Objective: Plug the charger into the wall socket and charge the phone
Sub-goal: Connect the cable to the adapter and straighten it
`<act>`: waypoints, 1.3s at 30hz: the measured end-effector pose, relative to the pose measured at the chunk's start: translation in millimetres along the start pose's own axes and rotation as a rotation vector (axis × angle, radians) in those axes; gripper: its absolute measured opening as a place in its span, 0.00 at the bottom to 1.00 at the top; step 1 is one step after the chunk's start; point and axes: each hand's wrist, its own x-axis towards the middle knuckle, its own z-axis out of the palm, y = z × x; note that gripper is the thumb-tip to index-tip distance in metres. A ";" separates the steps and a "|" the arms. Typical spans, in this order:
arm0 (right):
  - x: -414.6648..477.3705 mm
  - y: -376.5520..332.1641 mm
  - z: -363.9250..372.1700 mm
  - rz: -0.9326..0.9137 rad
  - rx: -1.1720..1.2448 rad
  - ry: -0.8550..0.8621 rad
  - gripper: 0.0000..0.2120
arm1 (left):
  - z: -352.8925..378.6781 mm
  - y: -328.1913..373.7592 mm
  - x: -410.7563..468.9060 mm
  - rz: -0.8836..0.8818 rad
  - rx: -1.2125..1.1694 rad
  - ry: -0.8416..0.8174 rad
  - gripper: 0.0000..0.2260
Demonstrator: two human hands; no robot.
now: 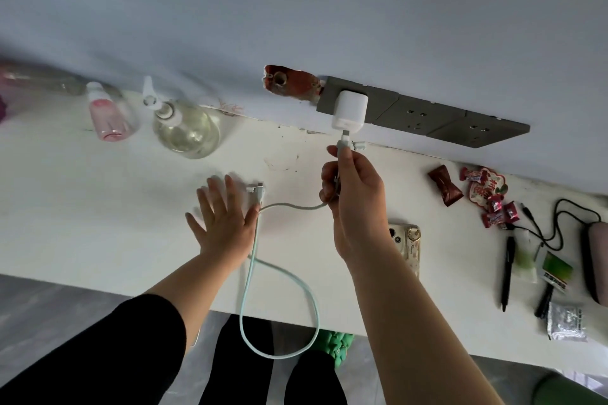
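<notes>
Charger (349, 112) sits in wall socket (358, 99); right hand (353, 194) pinched on cable (279, 273) plug at charger base — push straight, no twist

Left hand (223, 217) spread flat on desk (98, 207), pinning cable slack

Phone (406, 246) just beside right wrist — free connector (258, 189) goes there, likely next

White worktop (98, 207) set against the wall. On it, left to right: pink bottle (110, 115) lying down, clear spray bottle (184, 128), pale cable (263, 240) looping over the front edge, phone (406, 246) face down, sweets (477, 194), black pen (508, 273), black cord (552, 223), foil packet (567, 320). Left hand (223, 217) flat on the surface.
</notes>
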 end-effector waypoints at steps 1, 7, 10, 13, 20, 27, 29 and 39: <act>0.2 -1.1 1.6 0.001 0.006 0.000 0.10 | 3.3 -2.1 2.4 -0.024 -0.001 -0.023 0.34; -2.0 -3.2 8.1 0.001 0.024 0.009 0.10 | 8.7 -4.1 8.7 -0.053 -0.045 -0.081 0.32; -3.6 -4.8 9.1 -0.008 0.038 0.018 0.10 | 3.8 -5.9 9.4 -0.052 -0.085 -0.117 0.31; -5.1 -6.0 9.2 -0.014 0.054 0.030 0.10 | 0.0 -8.5 8.1 -0.026 -0.095 -0.121 0.28; -6.4 -9.3 7.9 -0.012 0.062 0.036 0.10 | -2.0 -11.0 4.2 0.011 -0.087 -0.065 0.29; -3.7 -14.8 11.2 0.018 0.104 0.039 0.10 | -5.1 -11.7 3.1 0.025 -0.094 -0.063 0.29; -4.4 -15.8 11.4 0.022 0.112 0.039 0.10 | -6.7 -14.5 0.9 0.044 -0.067 -0.031 0.30; -1.2 -28.2 10.7 0.062 0.151 0.017 0.10 | -2.5 -29.2 4.9 -0.043 -0.018 -0.060 0.40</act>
